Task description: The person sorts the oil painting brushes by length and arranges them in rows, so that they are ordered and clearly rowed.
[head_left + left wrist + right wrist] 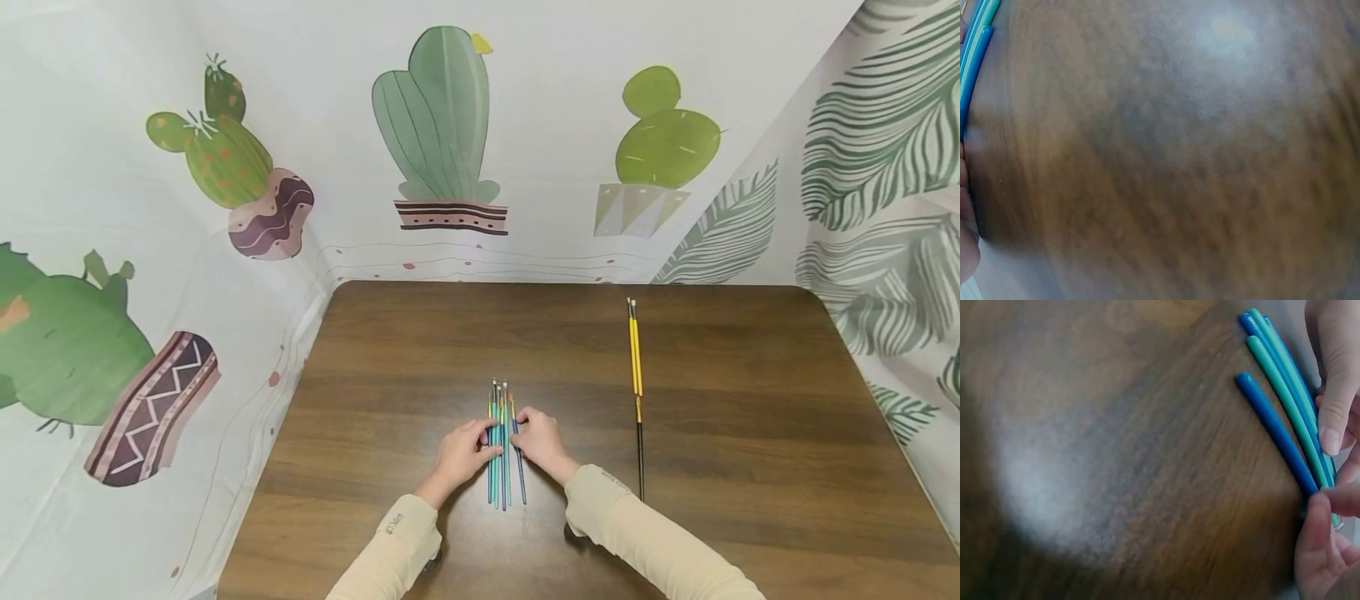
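Note:
Several paintbrushes (497, 492) with blue and teal handles lie side by side on the table, bristles toward the far side. My left hand (459, 457) holds the group from its left, the thumb reaching across the handles. On the group's right edge, my right hand (543, 438) pinches a dark blue paintbrush (522, 490), which slants a little away from the others. The right wrist view shows that blue handle (1274, 427) between thumb and finger, with the left thumb (1334, 419) over the neighbouring handles. Only handle ends (977, 59) show at the left wrist view's edge.
Two yellow paintbrushes (635, 354) lie together on the right part of the brown table (420, 333). A black-handled paintbrush (641, 450) lies in line below them, partly hidden by the right sleeve (645, 525). A cactus-print cloth (555, 125) hangs behind the table.

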Demonstrator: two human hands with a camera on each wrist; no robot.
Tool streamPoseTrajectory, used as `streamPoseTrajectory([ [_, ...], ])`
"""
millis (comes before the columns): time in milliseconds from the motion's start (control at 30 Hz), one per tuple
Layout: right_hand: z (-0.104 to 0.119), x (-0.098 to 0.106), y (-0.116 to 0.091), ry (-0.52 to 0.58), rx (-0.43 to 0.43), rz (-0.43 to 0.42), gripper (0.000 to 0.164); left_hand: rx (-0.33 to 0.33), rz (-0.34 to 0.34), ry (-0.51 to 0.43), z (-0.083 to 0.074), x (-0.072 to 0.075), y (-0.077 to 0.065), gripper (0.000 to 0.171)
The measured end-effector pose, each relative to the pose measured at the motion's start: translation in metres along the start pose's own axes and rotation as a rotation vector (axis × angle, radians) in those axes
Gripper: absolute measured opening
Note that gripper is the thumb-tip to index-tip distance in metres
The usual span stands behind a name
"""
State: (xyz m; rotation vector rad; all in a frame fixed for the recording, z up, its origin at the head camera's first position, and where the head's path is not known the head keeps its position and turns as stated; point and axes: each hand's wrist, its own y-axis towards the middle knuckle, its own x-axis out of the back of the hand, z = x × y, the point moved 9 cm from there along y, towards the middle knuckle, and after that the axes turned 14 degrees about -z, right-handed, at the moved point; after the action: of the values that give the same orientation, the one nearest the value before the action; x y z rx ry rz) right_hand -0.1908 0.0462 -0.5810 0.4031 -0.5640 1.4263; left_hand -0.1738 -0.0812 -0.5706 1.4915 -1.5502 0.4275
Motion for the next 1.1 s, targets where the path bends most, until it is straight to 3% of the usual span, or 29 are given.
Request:
streamPoseTrajectory([
  [167, 0.0055, 0.0039, -0.0003, -0.137, 0.087, -0.060, 0.026, -0.080, -0.078, -0.057, -0.0038, 0.0039, -0.0008, 0.041],
  [500, 0.0075, 0.0048, 0.0004, -0.215, 0.090, -0.068, 0.027, 0.044, 0.049, 0.039, 0.0035, -0.0046, -0.0003, 0.043],
  [667, 0.0088, 0.0029, -0.0003, -0.242, 0.093, -0.062, 0.029, 0.039, 0.054, 0.048, 0.0037, -0.0047, 0.0001, 0.043],
  [967, 0.0080, 0.0037, -0.0006, -0.216, 0.107, -0.093, 0.030, 0.037, 0.051, 0.053, 0.0044, -0.0055, 0.0000, 0.043],
  [1100, 0.0021, 0.0075, 0.0014, -0.100, 0.081, -0.119, 0.029, 0.035, 0.053, 0.054, 0.0045, -0.0056, -0.0002, 0.044],
])
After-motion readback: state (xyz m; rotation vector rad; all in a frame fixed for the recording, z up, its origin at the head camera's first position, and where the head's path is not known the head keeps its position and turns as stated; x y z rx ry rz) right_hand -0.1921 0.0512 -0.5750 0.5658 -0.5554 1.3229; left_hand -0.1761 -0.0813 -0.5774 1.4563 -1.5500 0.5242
